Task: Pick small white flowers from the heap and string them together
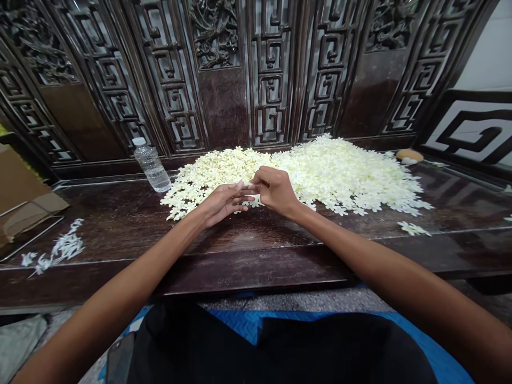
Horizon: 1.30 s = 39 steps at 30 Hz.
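Left arm: ours reaches up from the lower left corner, nearly straight, bare to beyond the elbow.
Left hand (226, 204): turned partly palm-up, its fingers pointing right and slightly spread, the lower ones loosely extended, the thumb raised along the top.
Right arm: it slants in from the lower right and bends inward at the wrist.
Right hand (277, 189): curled, knuckles uppermost, fingers bent down in a narrow pinch towards our left fingertips.
Grip: the two hands meet at the fingertips; something small and pale may sit between them, but the fingers cover it and we cannot tell what either hand holds.
White flowers (344, 168): heaped in a broad pile just beyond both hands, spreading farther to our right.
Wooden bench (248, 234): it bears the pile, and our hands hover above its front part.
Plastic bottle (152, 166): upright at the pile's left edge.
White slender pieces (66, 248): in a small bunch, well left of our hands.
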Motion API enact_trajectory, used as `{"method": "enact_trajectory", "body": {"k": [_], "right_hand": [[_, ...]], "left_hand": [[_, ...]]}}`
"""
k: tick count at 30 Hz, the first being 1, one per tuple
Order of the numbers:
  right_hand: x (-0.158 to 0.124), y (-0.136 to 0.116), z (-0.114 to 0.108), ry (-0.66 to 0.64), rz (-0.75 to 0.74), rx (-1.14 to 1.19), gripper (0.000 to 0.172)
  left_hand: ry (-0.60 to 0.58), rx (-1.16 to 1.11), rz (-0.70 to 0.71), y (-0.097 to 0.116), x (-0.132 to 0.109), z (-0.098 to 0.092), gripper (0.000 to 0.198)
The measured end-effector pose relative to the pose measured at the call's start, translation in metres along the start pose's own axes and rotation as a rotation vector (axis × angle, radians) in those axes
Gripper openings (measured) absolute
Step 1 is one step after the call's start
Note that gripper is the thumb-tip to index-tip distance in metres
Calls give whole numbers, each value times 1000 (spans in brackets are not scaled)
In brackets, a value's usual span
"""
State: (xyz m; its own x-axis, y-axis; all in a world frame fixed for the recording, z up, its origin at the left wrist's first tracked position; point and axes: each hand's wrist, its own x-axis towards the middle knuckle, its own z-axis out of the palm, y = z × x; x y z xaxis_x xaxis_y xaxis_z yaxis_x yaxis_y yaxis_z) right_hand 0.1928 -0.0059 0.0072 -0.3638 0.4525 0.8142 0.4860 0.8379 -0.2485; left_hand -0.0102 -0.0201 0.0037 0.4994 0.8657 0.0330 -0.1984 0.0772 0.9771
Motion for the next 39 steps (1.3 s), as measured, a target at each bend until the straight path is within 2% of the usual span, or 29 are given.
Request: {"method": "enact_trajectory", "body": {"k": [4, 8, 15, 23, 28, 32, 39], "right_hand": [[-1, -3, 1, 38, -58, -9, 20], [-2, -2, 3, 27, -90, 21, 18], [-3, -4, 4, -20, -145, -1, 19], [-4, -6, 1, -109, -210, -82, 20], [-3, -8, -2, -195, -158, -106, 15], [-3, -9, -1, -240, -145, -136, 26], [-1, -13, -2, -274, -147, -176, 34]], "left_hand": [[7, -38, -51, -1, 1, -5, 39], [20, -88, -76, -1, 0, -7, 27], [-54, -91, -112, -1, -1, -14, 29], [-129, -44, -68, 1, -1, -19, 25], [-80, -75, -31, -1, 0, -13, 26], [-17, -132, 17, -6, 2, -6, 29], [71, -87, 53, -4, 2, -2, 33]]}}
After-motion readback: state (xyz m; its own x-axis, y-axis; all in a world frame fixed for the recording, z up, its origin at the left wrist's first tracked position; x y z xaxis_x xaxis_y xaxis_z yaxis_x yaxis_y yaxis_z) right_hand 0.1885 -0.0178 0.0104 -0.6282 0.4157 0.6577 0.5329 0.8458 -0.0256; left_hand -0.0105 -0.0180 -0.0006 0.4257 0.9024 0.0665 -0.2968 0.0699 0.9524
